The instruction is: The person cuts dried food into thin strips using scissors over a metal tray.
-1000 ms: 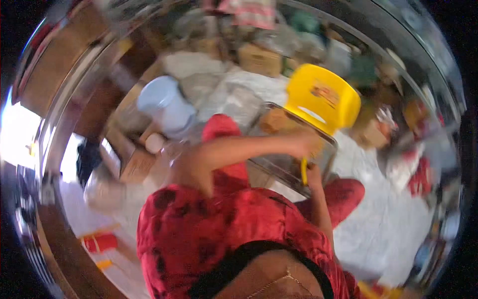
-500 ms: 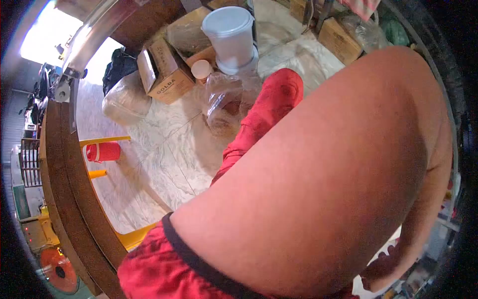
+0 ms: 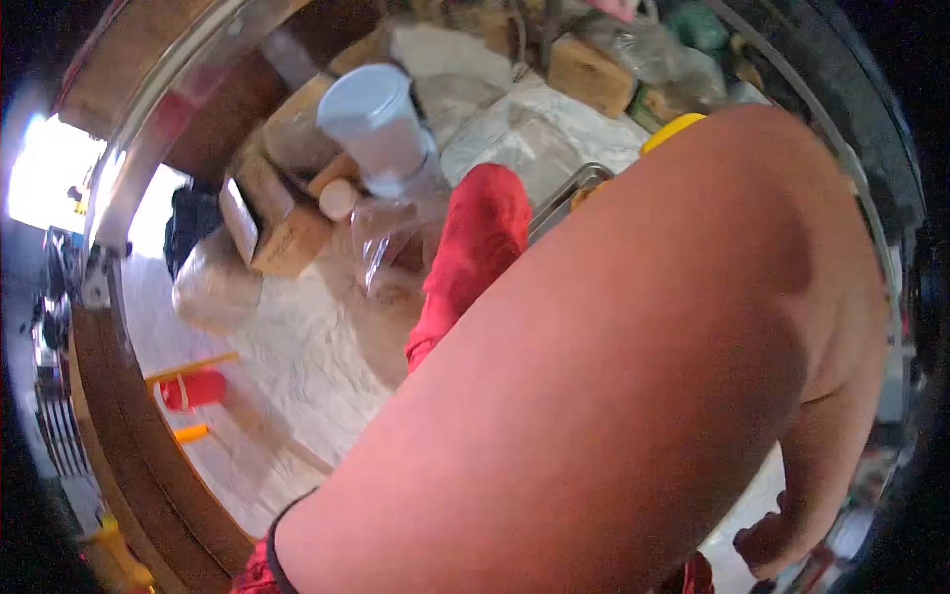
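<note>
My bare left arm [image 3: 554, 376], bent at the elbow, fills much of the view. It comes out of a red sleeve with a dark edge [image 3: 259, 569] at the lower left. At the lower right hangs my left hand [image 3: 777, 543], small and blurred; its fingers show only in part, and I see no object in it. A bit of red cloth [image 3: 698, 574] lies near that hand. Beyond the arm is my red-clothed leg [image 3: 480, 223]. The edge of a metal tray [image 3: 569, 193] and a yellow object [image 3: 673, 129] show partly behind the arm. My right hand is out of view.
A white lidded bucket [image 3: 374, 124] stands near cardboard boxes [image 3: 287, 238], clear plastic wrap [image 3: 381, 247] and a wrapped bundle [image 3: 218, 282]. A red jug [image 3: 193, 390] is on the marbled floor [image 3: 317, 337]. Another box [image 3: 591, 74] and a brown beam [image 3: 139, 436] flank the area.
The view has shifted, so the bucket, boxes and jug sit further left and lower. The metal tray and yellow object have come into sight behind the arm. My left hand stays at the lower right.
</note>
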